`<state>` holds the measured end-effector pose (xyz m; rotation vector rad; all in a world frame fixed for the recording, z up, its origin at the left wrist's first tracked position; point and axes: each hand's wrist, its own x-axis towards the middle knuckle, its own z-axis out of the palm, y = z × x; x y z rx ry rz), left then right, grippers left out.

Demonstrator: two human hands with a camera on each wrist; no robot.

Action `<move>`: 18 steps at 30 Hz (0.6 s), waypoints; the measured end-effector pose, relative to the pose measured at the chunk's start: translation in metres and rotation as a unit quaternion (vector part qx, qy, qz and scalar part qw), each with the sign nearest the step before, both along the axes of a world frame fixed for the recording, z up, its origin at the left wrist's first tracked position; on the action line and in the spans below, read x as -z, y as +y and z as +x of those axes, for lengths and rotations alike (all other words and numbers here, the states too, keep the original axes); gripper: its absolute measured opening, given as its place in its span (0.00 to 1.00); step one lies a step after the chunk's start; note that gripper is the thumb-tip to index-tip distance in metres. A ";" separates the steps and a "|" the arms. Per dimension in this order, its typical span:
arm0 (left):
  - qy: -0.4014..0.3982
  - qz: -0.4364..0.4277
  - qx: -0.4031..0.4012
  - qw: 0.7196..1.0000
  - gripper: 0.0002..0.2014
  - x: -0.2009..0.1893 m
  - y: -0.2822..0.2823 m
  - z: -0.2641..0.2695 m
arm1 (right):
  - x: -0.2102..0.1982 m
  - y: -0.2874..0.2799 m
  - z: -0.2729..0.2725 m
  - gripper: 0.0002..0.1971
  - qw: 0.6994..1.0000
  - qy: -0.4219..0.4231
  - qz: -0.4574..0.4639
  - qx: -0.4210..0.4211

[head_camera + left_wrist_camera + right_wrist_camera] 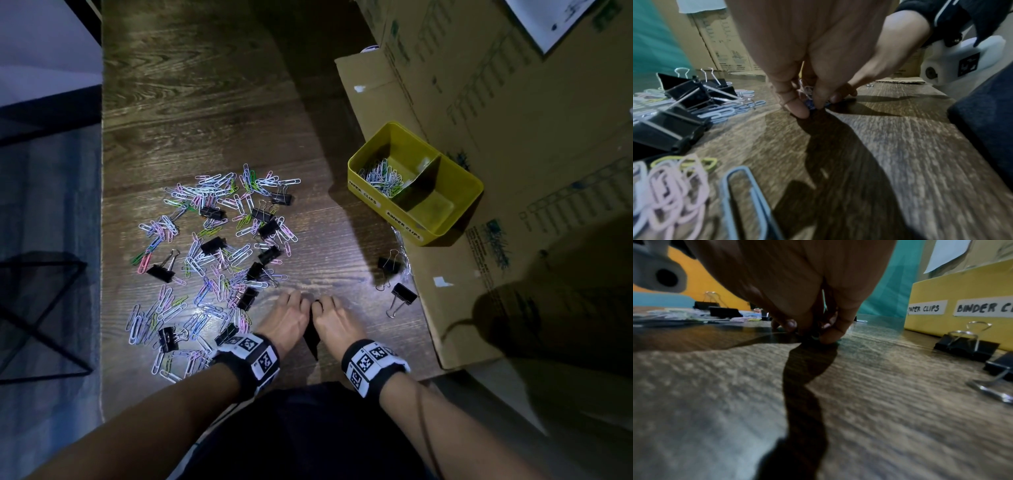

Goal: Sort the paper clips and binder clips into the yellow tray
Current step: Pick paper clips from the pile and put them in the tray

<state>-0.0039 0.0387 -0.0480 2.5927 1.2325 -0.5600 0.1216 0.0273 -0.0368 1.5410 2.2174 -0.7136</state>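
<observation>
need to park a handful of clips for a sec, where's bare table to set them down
Bare wood: the far half of the dark wooden table beyond the scattered pile of pastel paper clips, and the strip between that pile and the yellow plastic tray. Crowded: the pile itself, and near the two black binder clips by the cardboard.

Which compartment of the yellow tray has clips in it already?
The compartment labelled PAPER CLIPS, the left one in the head view of the yellow tray, holds a heap of paper clips. The BINDER CLIPS compartment is bare.
</observation>
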 end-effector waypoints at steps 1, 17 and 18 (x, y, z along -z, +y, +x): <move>0.005 -0.010 -0.003 1.000 0.21 -0.003 0.001 0.000 | 0.006 -0.001 -0.001 0.16 1.000 -0.012 0.000 0.000; -0.170 -0.253 -0.194 0.932 0.07 -0.041 0.067 0.001 | -0.035 0.056 0.045 0.08 0.965 0.182 -0.113 0.153; -0.185 -0.257 -0.199 0.927 0.05 -0.048 0.078 0.003 | -0.044 0.064 0.049 0.09 0.959 0.194 -0.114 0.169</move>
